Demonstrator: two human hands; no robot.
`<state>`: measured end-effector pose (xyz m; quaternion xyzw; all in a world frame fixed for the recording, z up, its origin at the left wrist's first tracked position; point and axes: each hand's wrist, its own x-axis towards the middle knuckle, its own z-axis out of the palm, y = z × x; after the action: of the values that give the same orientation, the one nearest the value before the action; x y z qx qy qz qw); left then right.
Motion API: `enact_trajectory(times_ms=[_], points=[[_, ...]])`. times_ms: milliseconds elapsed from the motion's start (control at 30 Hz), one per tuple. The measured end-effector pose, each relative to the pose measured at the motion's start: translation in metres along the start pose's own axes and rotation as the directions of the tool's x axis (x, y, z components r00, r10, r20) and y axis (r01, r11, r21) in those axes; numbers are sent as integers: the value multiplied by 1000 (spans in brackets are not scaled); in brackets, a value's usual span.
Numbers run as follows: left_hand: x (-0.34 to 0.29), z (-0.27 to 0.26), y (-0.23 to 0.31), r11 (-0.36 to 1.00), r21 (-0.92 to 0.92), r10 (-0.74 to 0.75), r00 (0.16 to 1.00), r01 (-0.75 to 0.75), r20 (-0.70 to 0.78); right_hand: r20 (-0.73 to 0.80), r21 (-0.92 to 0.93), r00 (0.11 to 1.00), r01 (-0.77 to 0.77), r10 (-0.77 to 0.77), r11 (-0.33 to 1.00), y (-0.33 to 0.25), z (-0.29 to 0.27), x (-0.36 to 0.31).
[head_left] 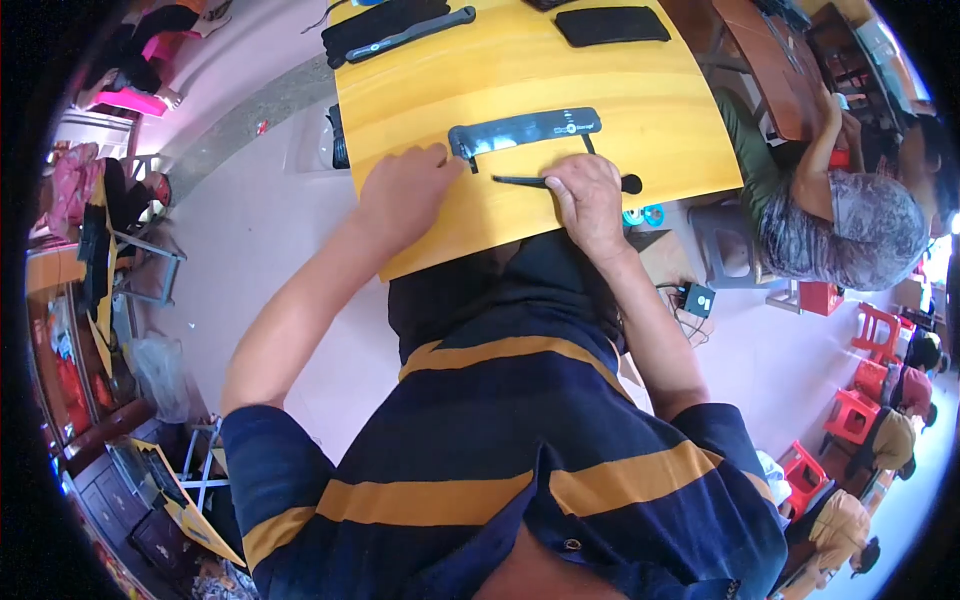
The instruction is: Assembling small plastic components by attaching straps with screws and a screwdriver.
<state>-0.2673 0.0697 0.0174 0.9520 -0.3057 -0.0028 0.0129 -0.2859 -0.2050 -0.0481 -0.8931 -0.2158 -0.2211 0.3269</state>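
A long dark strip with rounded ends (525, 129), glossy and pale-marked near its right end, lies across the yellow board (640, 110) before me. Short black tabs stick out from its lower edge near both ends. My left hand (408, 195) is at its lower left corner, fingers curled and closed beside the left tab; what lies between the fingertips is hidden. My right hand (590, 200) rests just below the strip, closed over a thin black strap (518, 181). The strap's narrow end points left, and its round black end (631, 184) shows past the hand's right side.
At the board's far left lie black pieces and another dark strip (410, 36). A flat black pouch (612, 26) is at the far right. A person in a patterned shirt (850, 230) sits close on the right by a brown table (770, 70). Below stands a small dark box with cables (697, 300).
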Motion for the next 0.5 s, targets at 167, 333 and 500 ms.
enact_trajectory(times_ms=[167, 333, 500], points=[[-16, -10, 19, 978, -204, -84, 980, 46, -183, 110, -36, 994, 12, -8, 999, -3, -10, 4], [-18, -1, 31, 974, -226, -75, 969, 21, -234, 173, -57, 985, -15, 25, 998, -16, -10, 7], [-18, 7, 45, 961, -263, -125, 983, 86, -135, 116, -46, 989, -90, 95, 995, -23, -1, 2]])
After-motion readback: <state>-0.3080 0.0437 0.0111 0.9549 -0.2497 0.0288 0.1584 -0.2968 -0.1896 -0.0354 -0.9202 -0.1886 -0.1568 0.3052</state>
